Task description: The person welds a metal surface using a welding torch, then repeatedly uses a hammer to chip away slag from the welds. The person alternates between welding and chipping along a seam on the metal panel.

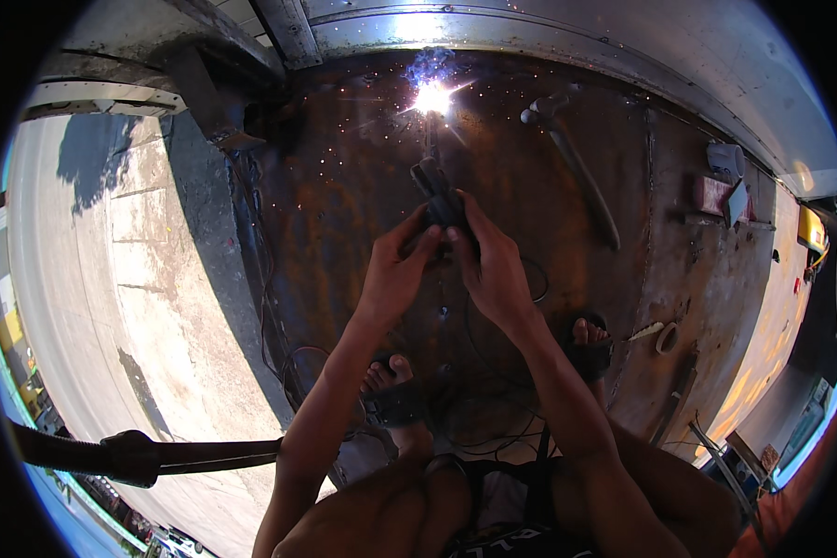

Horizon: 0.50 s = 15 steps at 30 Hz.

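Observation:
Both my hands grip a dark welding electrode holder [434, 191] in front of me. My left hand [398, 260] wraps it from the left, and my right hand [486, 256] closes round it from the right, thumbs close together. From the holder's far end a thin electrode [431, 139] points away from me. Its tip is lost in a bright white welding arc [431, 97], with bluish smoke and flying sparks, close to where the rusty steel plate [549, 270] meets a pale metal panel [567, 33].
A ball-peen hammer [581, 172] lies right of the arc. Farther right are a grey cup [725, 160] and a reddish box [713, 195]. A tape-like ring [667, 338] lies near my right sandal [588, 352]. Cables [493, 437] loop by my feet. A metal bracket [216, 102] stands at left.

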{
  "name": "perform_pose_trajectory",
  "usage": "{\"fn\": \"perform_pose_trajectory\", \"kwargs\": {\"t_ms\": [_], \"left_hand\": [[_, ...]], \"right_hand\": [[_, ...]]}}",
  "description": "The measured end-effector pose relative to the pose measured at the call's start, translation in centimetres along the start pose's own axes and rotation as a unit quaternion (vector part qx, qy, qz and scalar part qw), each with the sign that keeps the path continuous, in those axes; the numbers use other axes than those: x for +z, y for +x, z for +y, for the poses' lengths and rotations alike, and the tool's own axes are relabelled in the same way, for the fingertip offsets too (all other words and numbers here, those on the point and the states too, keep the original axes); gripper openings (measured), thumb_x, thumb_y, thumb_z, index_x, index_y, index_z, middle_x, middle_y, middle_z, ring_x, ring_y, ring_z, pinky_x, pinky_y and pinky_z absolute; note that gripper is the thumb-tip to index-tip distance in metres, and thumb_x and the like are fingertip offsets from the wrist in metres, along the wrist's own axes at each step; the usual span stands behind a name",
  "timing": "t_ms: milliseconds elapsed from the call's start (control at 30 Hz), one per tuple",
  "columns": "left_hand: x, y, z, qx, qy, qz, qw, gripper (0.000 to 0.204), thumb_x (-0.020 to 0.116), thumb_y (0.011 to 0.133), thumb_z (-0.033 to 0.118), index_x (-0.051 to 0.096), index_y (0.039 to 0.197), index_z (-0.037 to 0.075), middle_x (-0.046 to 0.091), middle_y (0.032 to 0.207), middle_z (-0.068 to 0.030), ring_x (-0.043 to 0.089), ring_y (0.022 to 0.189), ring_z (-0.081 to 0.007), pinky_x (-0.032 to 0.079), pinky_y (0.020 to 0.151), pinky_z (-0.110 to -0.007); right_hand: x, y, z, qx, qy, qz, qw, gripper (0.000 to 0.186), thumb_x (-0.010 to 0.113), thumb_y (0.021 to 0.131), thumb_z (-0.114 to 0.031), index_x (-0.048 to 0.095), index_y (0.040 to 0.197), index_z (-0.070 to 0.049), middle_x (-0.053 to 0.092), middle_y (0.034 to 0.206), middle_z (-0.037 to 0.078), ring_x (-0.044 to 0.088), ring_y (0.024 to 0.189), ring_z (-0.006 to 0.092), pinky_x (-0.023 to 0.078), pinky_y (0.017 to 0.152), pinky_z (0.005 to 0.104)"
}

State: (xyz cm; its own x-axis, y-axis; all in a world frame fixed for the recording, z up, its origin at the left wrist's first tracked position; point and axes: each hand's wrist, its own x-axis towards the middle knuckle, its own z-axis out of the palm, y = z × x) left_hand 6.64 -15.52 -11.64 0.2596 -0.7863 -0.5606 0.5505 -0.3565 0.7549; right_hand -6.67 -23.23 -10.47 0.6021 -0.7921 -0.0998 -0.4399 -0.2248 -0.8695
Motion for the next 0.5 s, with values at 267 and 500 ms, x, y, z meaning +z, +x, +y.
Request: {"fn": "perform_pose_trajectory", "kwargs": {"t_ms": [267,500], "left_hand": [[-0.21,0.16,-0.39,0.02,0.01,-0.012,1.0,0.043,0.057,0.102,0.013,0.049,0.141,-0.004,0.066,0.119,-0.007,0.061,0.104,-0.0087,0.054,0.088,-0.027],[-0.1,0.08,-0.26,0.009,0.001,-0.007,1.0,0.044,0.057,0.102,0.013,0.049,0.142,-0.004,0.066,0.119,-0.0068,0.061,0.104,-0.009,0.054,0.088,-0.027]], "right_hand": [[-0.15,0.15,-0.11,-0.002,-0.006,-0.004,1.0,0.046,0.058,0.099,-0.012,0.044,0.141,-0.002,0.066,0.107,0.024,0.065,0.097,0.0438,0.052,0.077,0.0476],[-0.12,0.08,0.15,-0.005,-0.012,-0.005,1.0,0.047,0.059,0.098,-0.012,0.044,0.141,-0.002,0.066,0.107,0.025,0.065,0.096,0.0441,0.052,0.077,0.0479]]}}
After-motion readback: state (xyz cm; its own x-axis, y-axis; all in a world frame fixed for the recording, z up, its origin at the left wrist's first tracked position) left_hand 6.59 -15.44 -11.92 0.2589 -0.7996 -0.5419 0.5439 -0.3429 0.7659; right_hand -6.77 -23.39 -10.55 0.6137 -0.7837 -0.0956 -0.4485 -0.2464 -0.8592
